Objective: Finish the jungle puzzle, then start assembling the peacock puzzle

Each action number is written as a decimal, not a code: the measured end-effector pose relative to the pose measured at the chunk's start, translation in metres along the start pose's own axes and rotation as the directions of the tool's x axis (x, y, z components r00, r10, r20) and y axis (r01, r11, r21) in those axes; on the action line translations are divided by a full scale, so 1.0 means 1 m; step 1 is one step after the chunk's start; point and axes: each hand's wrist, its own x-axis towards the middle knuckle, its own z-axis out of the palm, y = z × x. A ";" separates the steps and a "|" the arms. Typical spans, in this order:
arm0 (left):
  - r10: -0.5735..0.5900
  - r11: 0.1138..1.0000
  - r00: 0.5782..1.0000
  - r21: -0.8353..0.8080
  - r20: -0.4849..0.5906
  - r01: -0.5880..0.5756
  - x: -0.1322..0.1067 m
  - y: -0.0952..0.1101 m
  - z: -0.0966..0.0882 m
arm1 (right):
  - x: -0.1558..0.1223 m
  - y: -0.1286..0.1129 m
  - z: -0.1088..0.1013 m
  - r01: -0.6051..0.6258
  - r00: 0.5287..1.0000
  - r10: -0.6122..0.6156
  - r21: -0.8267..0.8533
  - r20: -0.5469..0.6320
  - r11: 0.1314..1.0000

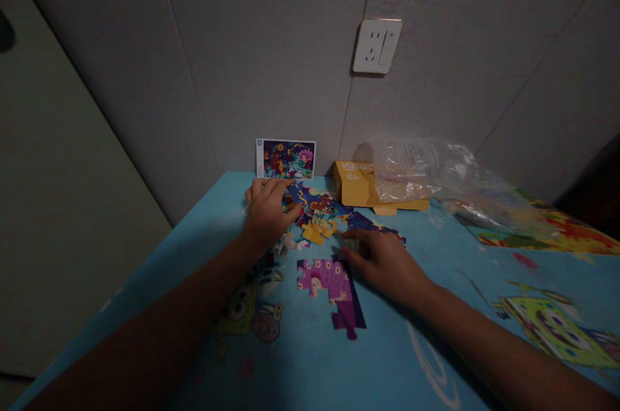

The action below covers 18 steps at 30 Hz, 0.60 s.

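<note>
My left hand [270,207] rests at the left edge of a heap of loose jigsaw pieces [320,223], its thumb spread from the fingers over them. On the heap's right side, my right hand [380,262] has its fingers bent and its thumb apart, close to the pieces; no held piece shows in it. Part of a dark blue group of pieces [368,220] lies behind my right hand. Nearer to me is a joined purple section [332,282] with a dark right edge. A reference picture card [288,160] leans upright against the wall behind my left hand.
A yellow box [356,185] stands by the wall, with a clear plastic bag [411,168] over its right part. Further right lies a colourful red and yellow sheet [562,230]. The blue cartoon-printed tabletop [203,223] meets the grey wall, which carries a socket [378,46].
</note>
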 end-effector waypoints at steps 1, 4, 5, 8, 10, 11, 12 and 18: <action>-0.001 1.000 1.000 -0.004 -0.002 0.001 0.000 0.000 0.000 | 0.000 0.000 0.000 0.001 1.000 -0.001 0.003 -0.001 1.000; 0.068 0.994 0.998 -0.083 -0.011 -0.069 0.001 0.002 -0.002 | 0.000 -0.001 -0.001 -0.002 1.000 0.002 0.013 0.005 1.000; 0.117 0.984 0.993 -0.131 -0.017 -0.118 0.001 0.004 -0.002 | 0.000 -0.001 -0.001 -0.005 1.000 0.004 0.017 0.007 1.000; 0.296 0.918 0.955 -0.278 0.002 -0.284 -0.001 0.011 -0.006 | 0.001 -0.002 -0.001 -0.010 1.000 0.010 0.038 0.002 0.999; 0.410 0.861 0.910 -0.353 0.053 -0.367 -0.003 0.018 -0.009 | 0.001 -0.003 -0.002 0.002 1.000 -0.002 0.056 -0.002 0.998; 0.455 0.835 0.887 -0.384 0.078 -0.394 -0.004 0.020 -0.010 | 0.000 -0.003 -0.002 0.011 1.000 -0.011 0.063 -0.002 0.998; 0.484 0.817 0.870 -0.408 0.097 -0.409 -0.005 0.022 -0.010 | 0.000 -0.004 -0.002 0.020 1.000 -0.020 0.072 -0.002 0.997; 0.498 0.791 0.862 -0.458 0.099 -0.404 -0.005 0.021 -0.008 | -0.001 -0.006 -0.003 0.047 0.999 -0.045 0.153 -0.015 0.987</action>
